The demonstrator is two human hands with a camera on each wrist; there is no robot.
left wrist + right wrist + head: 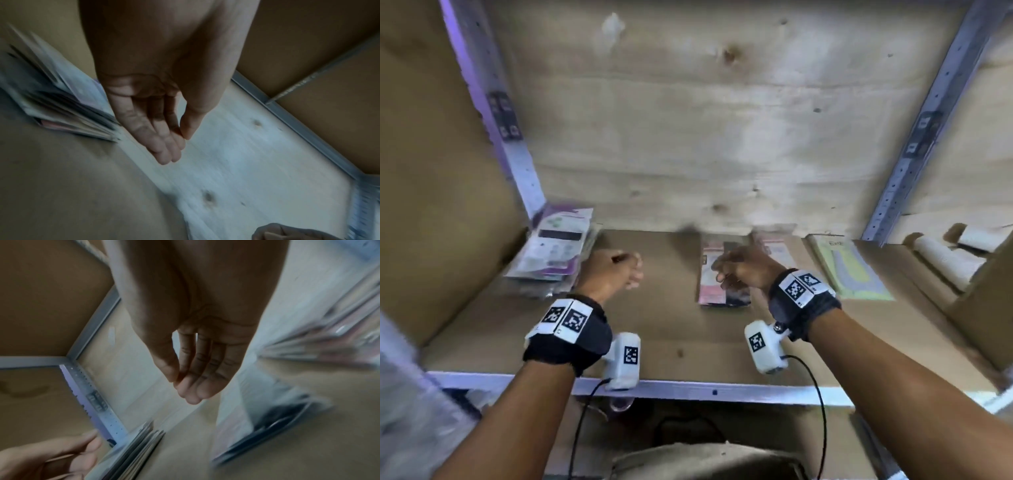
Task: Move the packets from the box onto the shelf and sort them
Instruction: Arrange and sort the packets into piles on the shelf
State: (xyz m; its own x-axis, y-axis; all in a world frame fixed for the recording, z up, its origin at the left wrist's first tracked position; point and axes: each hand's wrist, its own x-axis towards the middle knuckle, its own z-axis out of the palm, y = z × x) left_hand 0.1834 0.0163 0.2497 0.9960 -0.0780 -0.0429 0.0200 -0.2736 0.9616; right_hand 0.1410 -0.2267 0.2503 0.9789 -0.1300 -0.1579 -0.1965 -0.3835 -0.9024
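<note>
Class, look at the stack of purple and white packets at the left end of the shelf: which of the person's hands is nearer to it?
Left. The left hand hovers just beside the purple and white packet stack; the right hand is farther right, over the pink packet.

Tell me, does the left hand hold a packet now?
No. In the left wrist view the left hand has relaxed, nearly straight fingers with nothing in them, and the packet stack lies beside it on the shelf.

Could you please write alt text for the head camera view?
Two empty hands, left hand and right hand, hover over a cardboard-lined shelf. A purple packet stack lies left, a pink packet centre, a green packet right.
</note>
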